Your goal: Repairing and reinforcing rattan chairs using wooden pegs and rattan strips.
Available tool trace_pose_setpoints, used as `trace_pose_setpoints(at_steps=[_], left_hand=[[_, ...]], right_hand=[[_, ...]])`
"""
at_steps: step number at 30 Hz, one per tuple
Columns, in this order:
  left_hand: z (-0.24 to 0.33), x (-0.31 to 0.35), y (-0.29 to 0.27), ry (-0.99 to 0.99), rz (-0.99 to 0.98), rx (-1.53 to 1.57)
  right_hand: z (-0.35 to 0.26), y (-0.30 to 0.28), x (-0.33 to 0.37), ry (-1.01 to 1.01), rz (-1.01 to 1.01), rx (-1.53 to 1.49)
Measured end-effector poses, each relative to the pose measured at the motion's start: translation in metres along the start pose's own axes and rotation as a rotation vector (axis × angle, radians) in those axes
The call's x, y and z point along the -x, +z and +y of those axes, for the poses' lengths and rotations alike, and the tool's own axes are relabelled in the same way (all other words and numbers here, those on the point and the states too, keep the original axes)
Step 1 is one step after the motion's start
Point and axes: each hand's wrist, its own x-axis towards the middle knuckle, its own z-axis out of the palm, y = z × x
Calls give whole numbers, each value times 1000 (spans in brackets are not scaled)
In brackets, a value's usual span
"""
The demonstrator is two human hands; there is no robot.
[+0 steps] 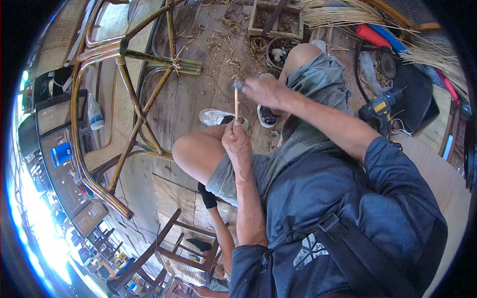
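Note:
My left hand [236,142] is closed around the lower part of a thin, pale wooden stick [236,110]. The stick stands up from the fist, pointing away from me between my knees. My right hand [266,93], smeared by motion, is at the stick's far end. Its fingers are curled toward a small grey piece [239,85] at the tip. Whether that piece is a blade or another tool is too blurred to tell. Below the stick are my white shoe [212,117] and my dark shoe [268,116].
A rattan chair frame [141,116] fills the left. Curled shavings [218,52] litter the wooden floor. Ahead stand a wooden box [276,34] and a bucket [276,52]. At right lie a cordless drill [380,107] and cane strands [343,14]. Another person's leg [222,233] shows by a dark wooden chair [174,246].

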Motion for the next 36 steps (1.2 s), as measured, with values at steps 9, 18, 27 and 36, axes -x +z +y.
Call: trace_pose_setpoints(at_steps=[9,18,27,36], left_hand=[[-20,0,-4,-125,-51,164],[-13,1,-3,-105,-22,160],[-14,-4,-1,-590,-121,777],[-14,-6,0,-577,-182,741]], right_hand=[[-24,-11,11,-33,-106,-71],[-14,13,25,-211,8,14],[5,29,30,-296,5,129],[12,25,24,-280,-42,130]])
